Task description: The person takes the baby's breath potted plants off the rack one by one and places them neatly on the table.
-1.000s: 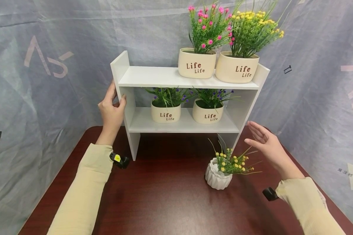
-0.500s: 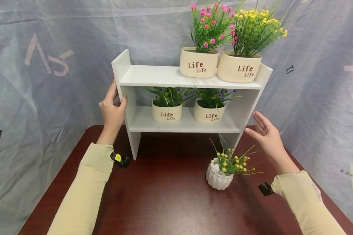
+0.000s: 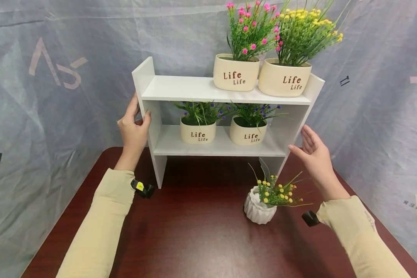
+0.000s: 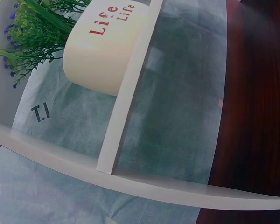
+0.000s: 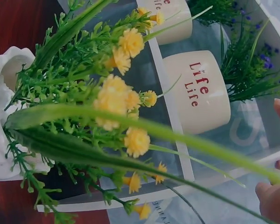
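A white two-tier shelf (image 3: 180, 88) stands on the table. My left hand (image 3: 133, 129) grips its left side panel, thumb at the front edge and fingers behind the outer face. At the right side panel, my right hand (image 3: 317, 160) has thumb and fingers apart, the thumb by the front edge and fingers along the outside; contact is unclear. A cream pot with pink flowers (image 3: 236, 73) and one with yellow flowers (image 3: 285, 79) sit on the top board. Two cream pots with purple flowers, left (image 3: 198, 131) and right (image 3: 248, 133), sit below.
A small white fluted pot (image 3: 259, 208) with yellow flowers stands on the dark red table (image 3: 194, 231), in front of the shelf's right leg. Its leaves lean toward my right forearm. Grey fabric (image 3: 90, 58) hangs behind and at both sides.
My right hand has moved up along the shelf's right side panel and closer to it. My left hand keeps its grip. The pots hold their places on the boards.
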`<state>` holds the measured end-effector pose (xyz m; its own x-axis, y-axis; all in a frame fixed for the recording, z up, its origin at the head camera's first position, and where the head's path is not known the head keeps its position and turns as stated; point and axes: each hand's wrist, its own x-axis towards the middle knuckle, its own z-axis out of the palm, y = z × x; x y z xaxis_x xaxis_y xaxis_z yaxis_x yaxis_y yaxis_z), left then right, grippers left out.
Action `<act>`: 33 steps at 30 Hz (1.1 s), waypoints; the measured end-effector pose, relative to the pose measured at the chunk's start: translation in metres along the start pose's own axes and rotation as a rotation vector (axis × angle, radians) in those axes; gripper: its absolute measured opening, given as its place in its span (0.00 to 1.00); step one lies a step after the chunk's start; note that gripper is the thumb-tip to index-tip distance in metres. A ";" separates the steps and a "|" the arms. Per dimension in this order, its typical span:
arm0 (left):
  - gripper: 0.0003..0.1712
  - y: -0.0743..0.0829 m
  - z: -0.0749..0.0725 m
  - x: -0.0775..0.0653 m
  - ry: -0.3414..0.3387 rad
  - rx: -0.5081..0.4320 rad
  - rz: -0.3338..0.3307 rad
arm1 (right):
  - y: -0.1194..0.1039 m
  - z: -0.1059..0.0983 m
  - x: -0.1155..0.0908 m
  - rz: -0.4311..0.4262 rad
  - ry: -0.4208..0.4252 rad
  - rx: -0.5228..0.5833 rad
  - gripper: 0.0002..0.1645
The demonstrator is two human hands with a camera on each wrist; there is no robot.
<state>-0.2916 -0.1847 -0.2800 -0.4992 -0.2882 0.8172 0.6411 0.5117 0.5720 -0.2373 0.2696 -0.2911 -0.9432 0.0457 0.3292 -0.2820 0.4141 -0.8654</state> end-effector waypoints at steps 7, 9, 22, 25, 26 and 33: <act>0.31 0.016 -0.003 -0.002 -0.005 0.000 -0.001 | -0.008 0.004 0.010 -0.043 0.094 -0.013 0.49; 0.31 0.015 -0.003 -0.002 -0.007 0.002 -0.002 | -0.010 0.005 0.015 -0.063 0.120 -0.005 0.49; 0.30 0.024 -0.006 -0.003 -0.019 0.003 0.004 | -0.017 0.014 0.037 -0.126 0.196 -0.012 0.47; 0.30 0.025 -0.007 -0.004 -0.018 0.002 0.003 | -0.016 0.017 0.040 -0.135 0.203 -0.020 0.45; 0.30 0.025 -0.007 -0.004 -0.019 0.003 0.004 | -0.015 0.018 0.041 -0.135 0.206 -0.021 0.45; 0.30 0.010 -0.003 -0.001 -0.020 0.005 0.013 | -0.010 0.022 0.050 -0.137 0.260 -0.065 0.41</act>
<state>-0.2828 -0.1819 -0.2751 -0.5025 -0.2656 0.8228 0.6446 0.5191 0.5613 -0.2852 0.2477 -0.2748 -0.8179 0.2132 0.5344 -0.3840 0.4895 -0.7829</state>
